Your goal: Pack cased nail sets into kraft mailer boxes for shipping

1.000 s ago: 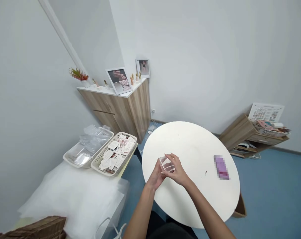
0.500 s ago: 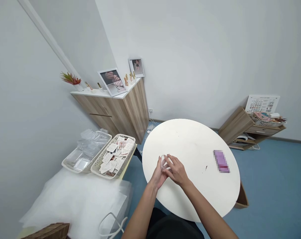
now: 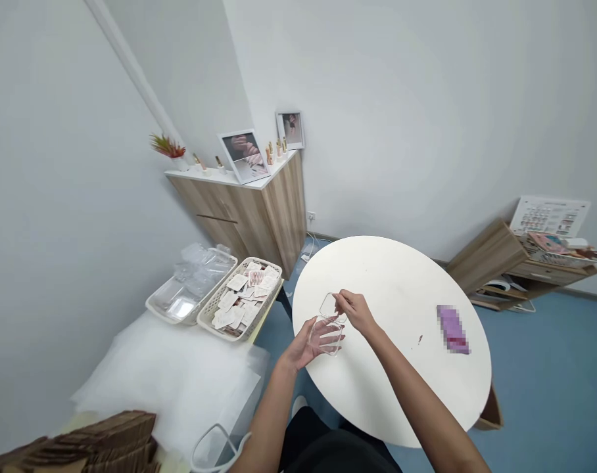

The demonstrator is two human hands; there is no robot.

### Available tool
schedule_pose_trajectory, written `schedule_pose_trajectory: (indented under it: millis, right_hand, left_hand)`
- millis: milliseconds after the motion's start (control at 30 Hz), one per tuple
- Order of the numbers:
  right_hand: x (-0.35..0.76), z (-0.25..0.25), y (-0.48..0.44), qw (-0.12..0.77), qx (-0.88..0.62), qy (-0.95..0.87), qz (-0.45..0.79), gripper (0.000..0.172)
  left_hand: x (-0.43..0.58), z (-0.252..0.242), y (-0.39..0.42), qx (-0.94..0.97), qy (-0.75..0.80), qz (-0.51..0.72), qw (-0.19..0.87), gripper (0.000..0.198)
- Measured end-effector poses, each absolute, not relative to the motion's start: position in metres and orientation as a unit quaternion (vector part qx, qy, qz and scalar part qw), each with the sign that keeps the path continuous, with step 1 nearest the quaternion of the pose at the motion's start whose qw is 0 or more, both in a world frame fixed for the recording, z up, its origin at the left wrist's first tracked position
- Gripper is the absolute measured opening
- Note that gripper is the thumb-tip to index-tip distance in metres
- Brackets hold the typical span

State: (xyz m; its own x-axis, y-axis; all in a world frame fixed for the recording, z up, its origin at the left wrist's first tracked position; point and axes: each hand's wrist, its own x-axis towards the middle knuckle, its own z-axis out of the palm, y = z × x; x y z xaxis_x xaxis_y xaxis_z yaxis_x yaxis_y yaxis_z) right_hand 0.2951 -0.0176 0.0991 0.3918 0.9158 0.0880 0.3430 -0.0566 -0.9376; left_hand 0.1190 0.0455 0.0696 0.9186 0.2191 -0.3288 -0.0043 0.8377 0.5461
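Note:
A clear plastic box (image 3: 327, 336) lies across the palm of my left hand (image 3: 306, 345), its fingers spread beneath it and showing through. Its transparent lid (image 3: 327, 305) is swung up, pinched at its edge by my right hand (image 3: 354, 311). Lid and box look joined along one side, though the join is hard to make out. Both hands are above the left part of the round white table (image 3: 377, 394). No contents can be made out in the box.
Left of the table stand a basket of clear plastic boxes (image 3: 192, 279) and a basket of printed cards (image 3: 242, 299), beside white sheets (image 3: 165, 374). A pixelated purple item (image 3: 453, 328) lies on the table's right side. A wooden cabinet (image 3: 279, 210) stands behind.
The clear box, closed between both hands earlier, is now open. My right hand has raised the lid away from the base in my left palm. The view has shifted slightly left.

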Motion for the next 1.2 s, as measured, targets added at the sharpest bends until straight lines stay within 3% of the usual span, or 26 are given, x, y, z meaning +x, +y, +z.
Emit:
schedule_pose_trajectory:
  millis: [100,300,467,633,867,1033,1200]
  right_hand:
    - [0.277,0.088,0.015,0.479,-0.634,-0.487,0.363,0.048]
    - [0.217,0.06,0.08,0.428,-0.59,-0.544,0.416,0.051]
    - [0.168,0.042,0.129,0.381,-0.617,-0.596,0.344,0.044]
    - [0.122,0.013,0.167,0.23,-0.668,-0.665,0.24,0.022]
    - [0.071,-0.018,0.195,0.085,-0.731,-0.662,0.139,0.027]
    - [0.059,-0.024,0.206,0.096,-0.762,-0.622,0.152,0.019]
    - [0.075,-0.008,0.203,0.219,-0.761,-0.573,0.21,0.012]
  left_hand:
    - [0.093,0.063,0.053,0.316,0.263,0.134,0.901,0.043]
    - [0.03,0.059,0.076,0.358,0.367,0.261,0.818,0.04]
    - [-0.029,0.049,0.099,0.272,0.446,0.386,0.76,0.029]
    - [-0.083,0.035,0.121,0.177,0.501,0.5,0.684,0.021]
    - [-0.122,0.018,0.13,0.115,0.504,0.569,0.639,0.015]
    - [-0.128,0.011,0.135,0.107,0.495,0.571,0.647,0.02]
    - [-0.116,0.01,0.152,0.116,0.482,0.555,0.668,0.022]
